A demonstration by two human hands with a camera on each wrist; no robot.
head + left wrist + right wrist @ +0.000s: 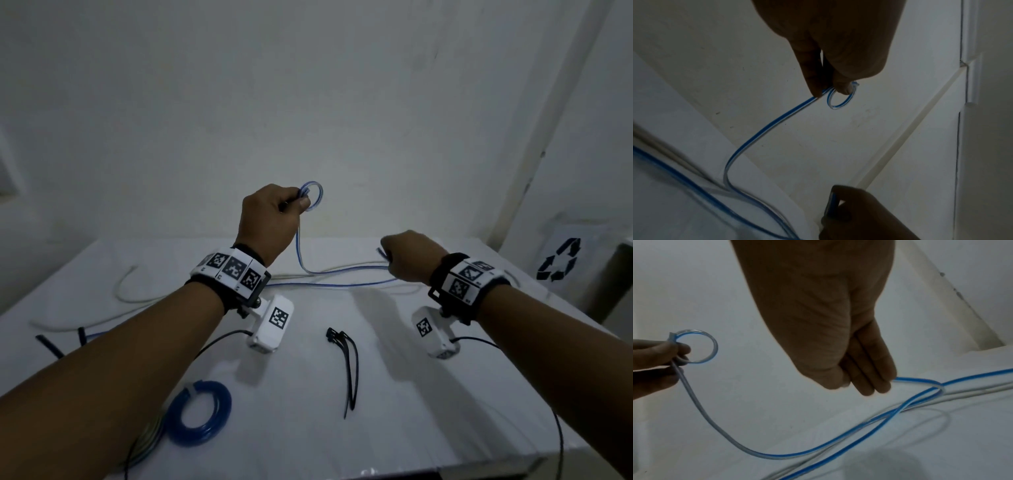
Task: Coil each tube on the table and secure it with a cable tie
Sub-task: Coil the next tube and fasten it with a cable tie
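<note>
Head view: left hand (pixel 270 219) pinches tube (pixel 337 270) loop; right hand (pixel 411 257) grips tube.

**Item Count: Tubes, Ties and Hands**

Hands: two. The left hand (pixel 270 219) and the right hand (pixel 409 257) are both raised over the white tabletop (pixel 394 428).

Uncoiled tubes: at least two. One clear flexible tube with a blue stripe (pixel 342 272) and one plain whitish flexible tube (pixel 123 291) are distinguishable; the strands overlap, so an exact count cannot be confirmed.

Finished coils: one solid-blue tube coil bound with a pale tie (pixel 200 413). A second, greenish coil (pixel 147 442) lies just beside it, partly hidden by the forearm.

Loose black plastic cable ties (pixel 349 366): one bunch, apparently three; the exact number is uncertain.

Wrist-mounted cameras: two.
</note>
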